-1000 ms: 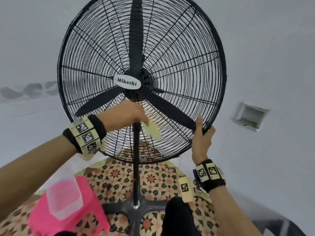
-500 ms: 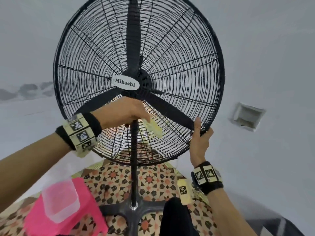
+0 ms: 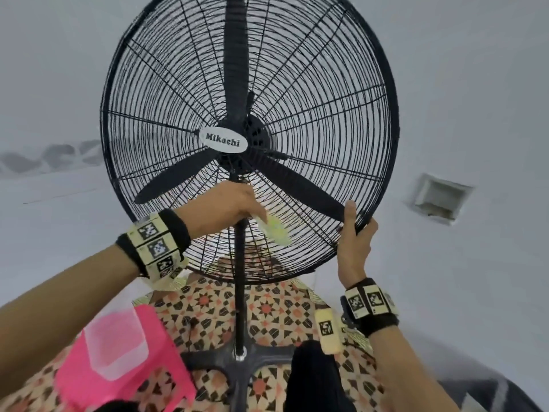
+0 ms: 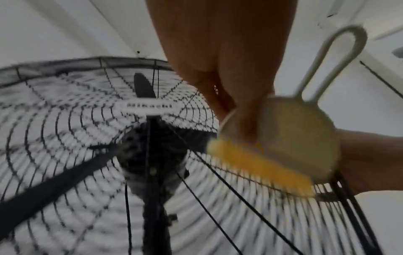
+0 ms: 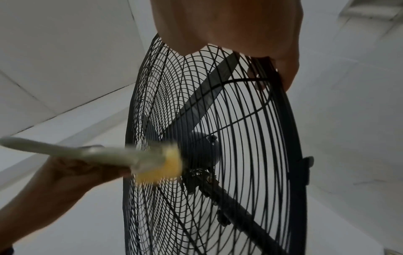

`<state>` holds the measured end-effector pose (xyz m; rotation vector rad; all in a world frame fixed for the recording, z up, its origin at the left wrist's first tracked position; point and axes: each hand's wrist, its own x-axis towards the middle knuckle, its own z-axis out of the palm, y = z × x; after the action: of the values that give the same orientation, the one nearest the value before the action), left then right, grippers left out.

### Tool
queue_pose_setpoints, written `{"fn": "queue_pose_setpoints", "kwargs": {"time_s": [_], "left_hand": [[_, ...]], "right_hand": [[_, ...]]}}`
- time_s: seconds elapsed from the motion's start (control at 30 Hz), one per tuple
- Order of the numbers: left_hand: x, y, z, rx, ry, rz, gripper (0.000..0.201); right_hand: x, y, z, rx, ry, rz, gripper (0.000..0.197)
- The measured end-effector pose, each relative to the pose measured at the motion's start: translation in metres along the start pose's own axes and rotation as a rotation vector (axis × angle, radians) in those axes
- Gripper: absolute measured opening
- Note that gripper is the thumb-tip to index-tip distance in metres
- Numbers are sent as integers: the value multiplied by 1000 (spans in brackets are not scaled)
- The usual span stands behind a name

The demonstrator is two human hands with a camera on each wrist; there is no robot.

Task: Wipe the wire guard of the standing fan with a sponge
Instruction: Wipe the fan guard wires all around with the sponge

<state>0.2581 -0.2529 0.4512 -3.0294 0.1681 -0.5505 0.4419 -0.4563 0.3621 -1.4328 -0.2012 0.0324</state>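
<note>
The black standing fan's round wire guard (image 3: 312,84) fills the upper head view, with a white "Mikachi" badge (image 3: 222,141) at its hub. My left hand (image 3: 228,203) grips a pale handled pad with a yellow sponge (image 3: 276,230), and the sponge lies against the guard's lower front wires. In the left wrist view the sponge (image 4: 257,165) sits blurred on the wires below its looped handle (image 4: 340,57). My right hand (image 3: 355,233) grips the guard's lower right rim, thumb on the front. From the right wrist, the fingers (image 5: 285,74) curl over the rim (image 5: 292,120), and the sponge (image 5: 161,165) shows at the left.
The fan's pole (image 3: 240,292) runs down to a black cross base (image 3: 237,361) on a patterned floor mat (image 3: 208,310). A pink stool (image 3: 154,379) with a clear plastic tub (image 3: 116,343) on it stands at the lower left. White walls surround, with a recessed box (image 3: 439,197) on the right.
My left hand with the sponge has shifted slightly along the guard's lower wires below the hub. My right hand has kept its hold on the rim.
</note>
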Motion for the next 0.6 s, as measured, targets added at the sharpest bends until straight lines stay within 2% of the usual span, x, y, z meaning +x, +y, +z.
{"fn": "queue_pose_setpoints", "kwargs": {"time_s": [0.07, 0.1, 0.2, 0.27, 0.33, 0.4, 0.43, 0.5, 0.6], "left_hand": [[-1, -4, -13, 96, -147, 28, 22], [1, -3, -19, 72, -149, 44, 22], [7, 11, -18, -138, 89, 19, 25], [8, 20, -4, -153, 141, 12, 28], [4, 18, 10, -76, 30, 27, 27], [1, 11, 10, 109, -202, 59, 20], [-1, 5, 7, 172, -255, 83, 19], [-5, -1, 0, 103, -175, 65, 21], [-4, 0, 4, -86, 121, 41, 29]], "right_hand": [[1, 2, -2, 5, 12, -1, 88], [1, 3, -1, -1, 16, -1, 87], [-4, 0, 3, -16, 20, -12, 93], [-5, -1, 3, -18, 2, -12, 93], [-2, -2, -1, -12, -30, -13, 85], [2, -1, -6, -22, -33, -16, 82], [3, 1, -8, -21, -25, -14, 84], [1, 2, -7, -17, -15, -6, 90], [-2, 0, 1, -14, -4, 8, 96]]}}
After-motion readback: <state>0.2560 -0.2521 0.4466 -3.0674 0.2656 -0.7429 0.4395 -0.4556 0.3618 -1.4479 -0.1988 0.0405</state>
